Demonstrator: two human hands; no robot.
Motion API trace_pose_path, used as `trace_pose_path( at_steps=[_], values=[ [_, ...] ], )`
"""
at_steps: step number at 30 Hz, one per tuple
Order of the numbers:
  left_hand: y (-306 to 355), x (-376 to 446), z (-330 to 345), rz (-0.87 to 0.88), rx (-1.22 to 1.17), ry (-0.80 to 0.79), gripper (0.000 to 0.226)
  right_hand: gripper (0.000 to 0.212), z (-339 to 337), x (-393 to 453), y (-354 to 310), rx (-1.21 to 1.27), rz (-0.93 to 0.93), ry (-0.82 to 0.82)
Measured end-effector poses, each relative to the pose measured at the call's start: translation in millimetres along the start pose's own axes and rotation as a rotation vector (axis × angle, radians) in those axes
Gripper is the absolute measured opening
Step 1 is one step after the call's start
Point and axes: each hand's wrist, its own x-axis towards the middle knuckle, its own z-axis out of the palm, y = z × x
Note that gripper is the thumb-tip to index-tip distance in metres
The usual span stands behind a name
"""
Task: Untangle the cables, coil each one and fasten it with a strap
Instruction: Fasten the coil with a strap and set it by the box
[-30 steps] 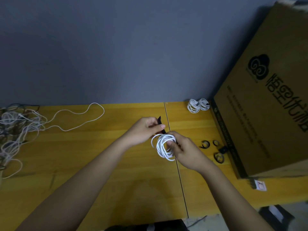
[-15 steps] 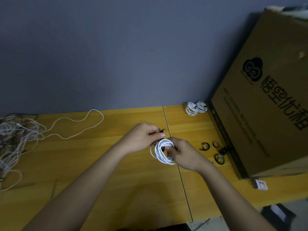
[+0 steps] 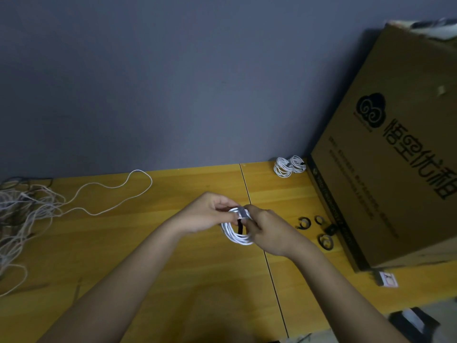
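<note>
A white coiled cable [image 3: 235,233] hangs between both hands above the yellow table [image 3: 138,243]. A black strap [image 3: 239,222] crosses the coil at its top. My left hand [image 3: 205,214] pinches the coil's top from the left. My right hand [image 3: 265,226] grips the coil and the strap from the right. Two finished white coils [image 3: 289,166] lie at the back by the box. A tangle of white cables [image 3: 22,214] is heaped at the table's left edge, one loose strand [image 3: 116,191] trailing toward the middle.
A large cardboard box [image 3: 385,154] leans at the right. Several black strap rings [image 3: 319,229] lie on the table beside it. A small white card [image 3: 388,279] rests near the front right edge. A seam [image 3: 257,233] runs across the tabletop.
The strap end that stuck up from my left hand has been folded down over the coil. Both hands have closed in on the coil's top.
</note>
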Motion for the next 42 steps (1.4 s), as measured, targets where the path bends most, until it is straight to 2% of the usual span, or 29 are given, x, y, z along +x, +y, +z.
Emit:
trace_pose_path(
  at_steps=[5,8,12,14,16,19,22,26,32,35,40,42],
  values=[
    [0.8,-0.4,-3.4,-0.03,-0.103,-0.033,0.018,0.053,-4.1,-2.9,-4.4,0.053,0.009,-0.053],
    [2.6,-1.4,-1.7,-0.04,-0.169,-0.04,0.021,0.059,-9.4,-5.6,-1.0,0.177,0.003,-0.082],
    [7.9,-2.5,-0.5,-0.026,-0.162,-0.036,0.024,0.058,-6.4,-9.8,4.7,0.284,-0.024,-0.071],
    [9.8,-2.3,0.6,-0.011,-0.138,0.018,0.024,0.055,-1.8,-13.2,5.7,0.289,-0.075,0.135],
    [10.9,-2.1,1.3,0.002,-0.108,0.065,0.023,0.039,1.0,-15.6,6.5,0.295,-0.167,0.368],
    [12.1,-2.7,3.4,0.018,-0.094,0.065,0.021,0.026,2.5,-17.0,5.3,0.278,-0.27,0.492],
    [14.5,-3.8,6.1,0.026,-0.116,0.039,0.022,0.025,0.9,-19.2,3.3,0.23,-0.333,0.518],
    [18.1,-6.6,6.8,0.035,-0.121,0.031,0.025,0.033,-2.4,-19.6,-1.7,0.264,-0.313,0.475],
    [20.6,-10.4,-0.7,0.022,-0.187,-0.045,0.019,0.027,-3.8,-21.9,-0.9,0.276,-0.375,0.536],
    [19.7,-12.8,-1.4,0.032,-0.255,-0.083,0.025,0.028,-4.3,-22.4,-0.4,0.225,-0.396,0.553],
    [19.5,-9.3,4.9,0.107,-0.206,0.041,0.014,0.026,-8.0,-21.3,-5.5,0.137,-0.41,0.55],
    [20.9,-7.4,6.5,0.127,-0.154,0.1,0.016,0.02,-10.9,-21.6,-4.7,0.037,-0.42,0.598]
  ],
)
